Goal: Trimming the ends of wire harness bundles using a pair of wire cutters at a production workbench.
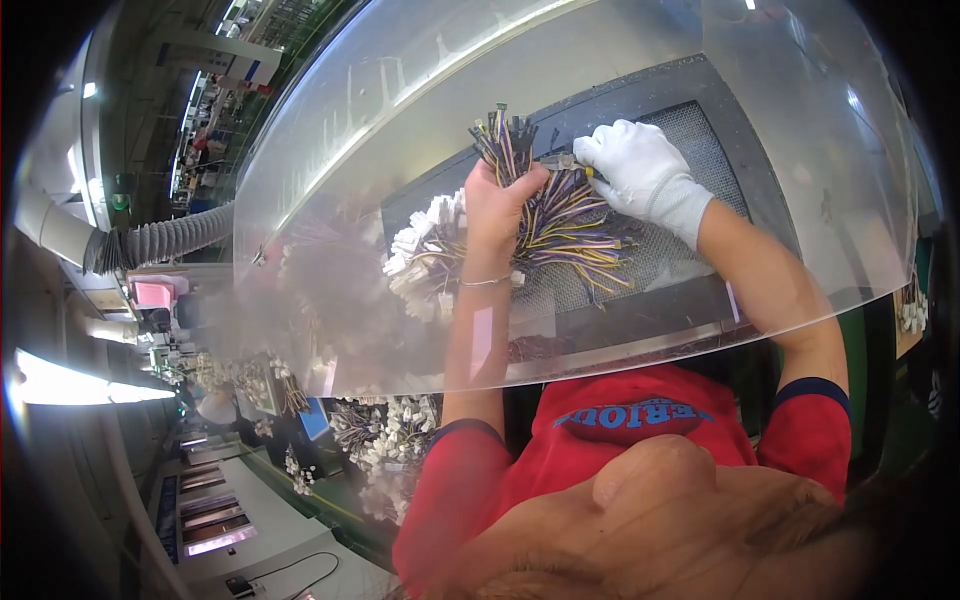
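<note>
A lamp (90,382) glares blown-out white off to the left, pale reflections streak the clear shield (330,190), milky haze softens its left side, the room beyond (150,120) looks dim, and edges bow toward a black rim

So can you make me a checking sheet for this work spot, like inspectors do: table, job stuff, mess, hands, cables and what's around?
Surface: dark mesh panel in a grey frame, seen through a clear curved shield.
Job's things: wire bundle, dark and yellow strands; white connectors left of the left wrist.
Clutter: heap of pale connectors and wires, past the shield's lower edge.
Hands: bare left hand grips the bundle below its dark ends; white-gloved right hand is at its right side, exact hold unclear.
Cables: black cord curving on a pale surface, lower left.
Surroundings: ridged grey hose and bright lamp, left.
</note>
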### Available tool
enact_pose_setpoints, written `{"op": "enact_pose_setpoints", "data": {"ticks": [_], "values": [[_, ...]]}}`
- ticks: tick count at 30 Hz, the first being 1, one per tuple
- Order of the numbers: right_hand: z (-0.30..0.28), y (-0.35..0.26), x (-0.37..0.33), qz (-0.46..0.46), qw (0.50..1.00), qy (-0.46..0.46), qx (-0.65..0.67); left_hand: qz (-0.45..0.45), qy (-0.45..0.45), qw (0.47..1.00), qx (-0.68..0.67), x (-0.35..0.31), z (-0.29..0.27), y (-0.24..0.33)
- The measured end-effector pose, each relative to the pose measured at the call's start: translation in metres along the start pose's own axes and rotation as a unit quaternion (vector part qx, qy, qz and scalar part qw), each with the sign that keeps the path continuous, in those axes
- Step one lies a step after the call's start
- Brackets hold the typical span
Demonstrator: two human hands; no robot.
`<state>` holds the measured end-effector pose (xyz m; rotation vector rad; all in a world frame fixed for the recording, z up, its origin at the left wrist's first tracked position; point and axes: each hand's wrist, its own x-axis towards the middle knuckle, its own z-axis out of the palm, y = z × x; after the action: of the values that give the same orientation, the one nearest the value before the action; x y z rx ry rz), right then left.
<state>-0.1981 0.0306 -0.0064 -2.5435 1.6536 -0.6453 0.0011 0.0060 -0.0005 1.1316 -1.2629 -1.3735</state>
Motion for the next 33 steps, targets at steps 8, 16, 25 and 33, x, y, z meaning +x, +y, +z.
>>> {"op": "enact_pose_setpoints", "data": {"ticks": [8, 16, 25, 33], "values": [[-0.004, -0.001, -0.001, 0.018, 0.999, -0.031, 0.018, 0.012, -0.004, 1.000, 0.008, -0.001, 0.003, 0.001], [-0.011, -0.006, -0.001, 0.071, 0.992, -0.097, 0.043, -0.001, -0.015, 1.000, 0.005, -0.002, 0.003, 0.003], [-0.014, -0.004, -0.005, 0.077, 0.995, -0.023, 0.066, -0.048, -0.038, 0.995, -0.073, 0.001, -0.010, -0.002], [-0.008, 0.000, -0.006, 0.076, 0.992, 0.040, 0.093, -0.046, -0.027, 0.991, -0.121, 0.006, -0.011, -0.004]]}}
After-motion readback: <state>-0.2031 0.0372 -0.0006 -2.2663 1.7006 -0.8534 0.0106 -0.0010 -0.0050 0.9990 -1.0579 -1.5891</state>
